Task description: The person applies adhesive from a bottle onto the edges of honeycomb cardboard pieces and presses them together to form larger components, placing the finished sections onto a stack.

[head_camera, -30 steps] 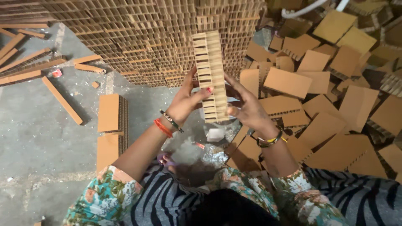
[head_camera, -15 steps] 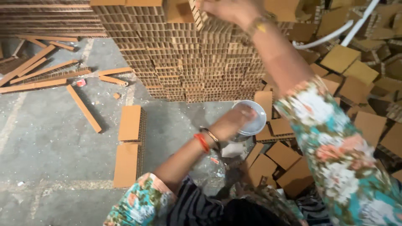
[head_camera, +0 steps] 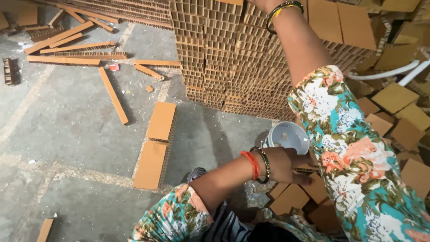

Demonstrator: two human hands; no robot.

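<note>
A brown honeycomb cardboard piece (head_camera: 307, 169) is lying on the grey concrete floor (head_camera: 80, 130) just below a white plastic bucket (head_camera: 286, 136); the left hand (head_camera: 286, 165) is closing its fingers on it. The right hand is reaching past the top edge above the tall stack of honeycomb cardboard blocks (head_camera: 224, 54), so its grip cannot be told. Two flat cardboard panels (head_camera: 156, 143) are lying leftward.

Matt corrugated cardboard stack (head_camera: 233, 58)
</note>
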